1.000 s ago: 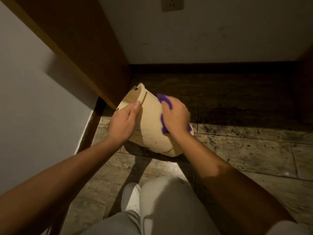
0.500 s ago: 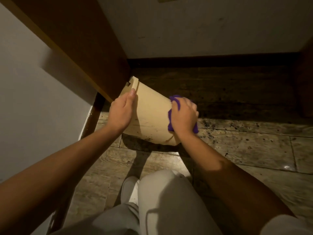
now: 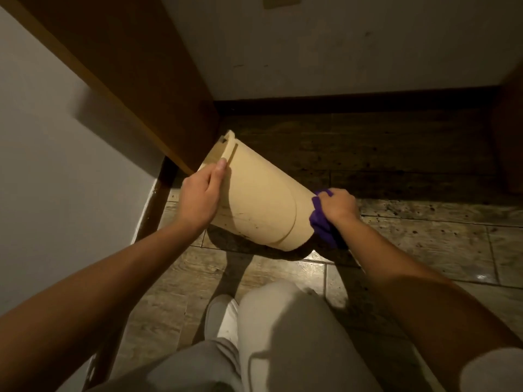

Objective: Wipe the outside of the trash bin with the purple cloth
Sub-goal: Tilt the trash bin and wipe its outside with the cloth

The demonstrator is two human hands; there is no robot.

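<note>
A cream plastic trash bin (image 3: 260, 199) is tipped on its side above the floor, its rim pointing away to the upper left and its base toward me. My left hand (image 3: 202, 196) grips the bin's left side near the rim. My right hand (image 3: 336, 206) presses a bunched purple cloth (image 3: 321, 222) against the bin's lower right edge by the base. Dark specks mark the bin's wall near the base. The bin's inside is hidden.
A brown wooden panel (image 3: 135, 80) slants down just left of the bin's rim, beside a white wall (image 3: 56, 179). A dark baseboard (image 3: 353, 101) runs along the back wall. Speckled floor tiles (image 3: 424, 236) lie to the right. My knee (image 3: 297, 335) and white shoe (image 3: 223, 321) are below.
My right hand has slid the purple cloth from the middle of the bin's side down and right to its base edge. The bin has turned, showing more bare wall.
</note>
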